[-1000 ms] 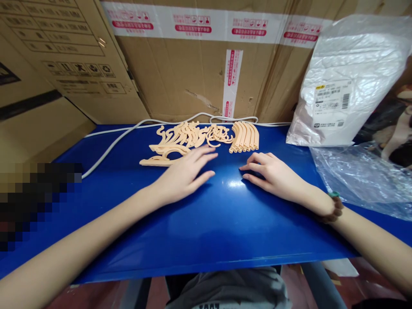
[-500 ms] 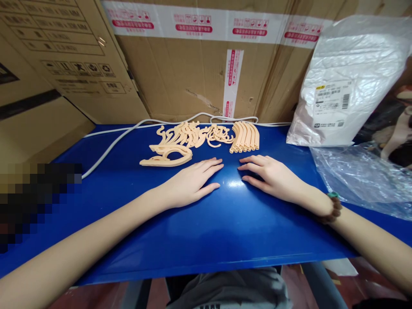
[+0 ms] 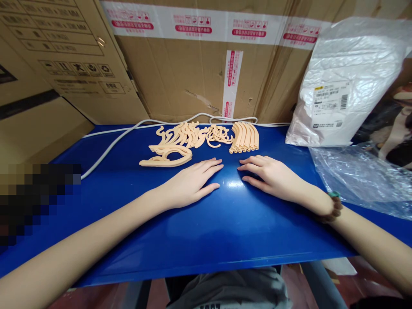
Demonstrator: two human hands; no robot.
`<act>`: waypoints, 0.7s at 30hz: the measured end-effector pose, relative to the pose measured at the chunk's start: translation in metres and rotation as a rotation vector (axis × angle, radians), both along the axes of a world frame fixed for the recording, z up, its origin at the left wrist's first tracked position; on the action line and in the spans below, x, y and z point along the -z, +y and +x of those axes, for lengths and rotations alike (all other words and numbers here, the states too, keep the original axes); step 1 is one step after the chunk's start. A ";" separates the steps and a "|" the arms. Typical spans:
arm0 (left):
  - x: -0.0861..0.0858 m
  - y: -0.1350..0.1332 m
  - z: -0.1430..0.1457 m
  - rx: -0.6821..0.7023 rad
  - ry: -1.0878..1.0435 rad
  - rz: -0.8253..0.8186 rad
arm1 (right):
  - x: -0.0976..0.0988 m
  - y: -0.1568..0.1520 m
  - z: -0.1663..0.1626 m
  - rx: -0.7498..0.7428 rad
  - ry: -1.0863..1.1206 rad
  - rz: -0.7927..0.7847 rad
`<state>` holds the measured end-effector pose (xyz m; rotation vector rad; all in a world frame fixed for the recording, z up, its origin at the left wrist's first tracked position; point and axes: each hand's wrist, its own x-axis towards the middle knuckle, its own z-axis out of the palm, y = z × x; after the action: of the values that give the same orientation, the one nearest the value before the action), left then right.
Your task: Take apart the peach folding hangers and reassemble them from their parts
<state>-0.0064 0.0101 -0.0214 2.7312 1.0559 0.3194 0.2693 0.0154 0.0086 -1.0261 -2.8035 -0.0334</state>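
Note:
My left hand lies flat on the blue table, fingers stretched out and holding nothing. Opposite it, my right hand rests on the table with its fingers apart, also without anything in it. Just beyond my left hand are stacked curved beige pieces that look like folding hanger parts. Behind them lies a loose heap of slim beige curved pieces. Small beige hooks sit in a pile in the middle. Nearest my right hand is a neat row of curved beige arms.
Cardboard boxes wall off the back and left. A white cable runs along the table's rear. At right stand a white plastic parcel bag and a clear plastic bag. A pixelated patch covers the left edge.

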 end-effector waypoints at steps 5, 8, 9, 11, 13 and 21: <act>-0.001 -0.001 0.000 0.001 0.022 -0.001 | -0.001 0.002 0.001 0.000 0.014 -0.005; -0.001 -0.001 0.000 -0.003 0.031 0.006 | -0.002 0.007 0.005 0.059 0.077 0.036; -0.001 -0.001 0.000 -0.003 0.030 0.010 | -0.001 0.009 0.007 0.101 0.106 0.065; 0.000 -0.001 0.000 0.002 0.027 0.016 | -0.001 0.015 0.012 0.213 0.172 0.124; 0.000 0.000 -0.001 0.006 0.023 0.020 | 0.001 0.023 0.018 0.328 0.252 0.144; 0.001 0.000 -0.001 0.012 0.011 0.018 | -0.007 0.080 0.035 0.661 0.381 -0.043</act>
<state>-0.0077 0.0101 -0.0225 2.7576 1.0437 0.3140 0.3039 0.0954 0.0153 -1.7110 -2.0407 0.1310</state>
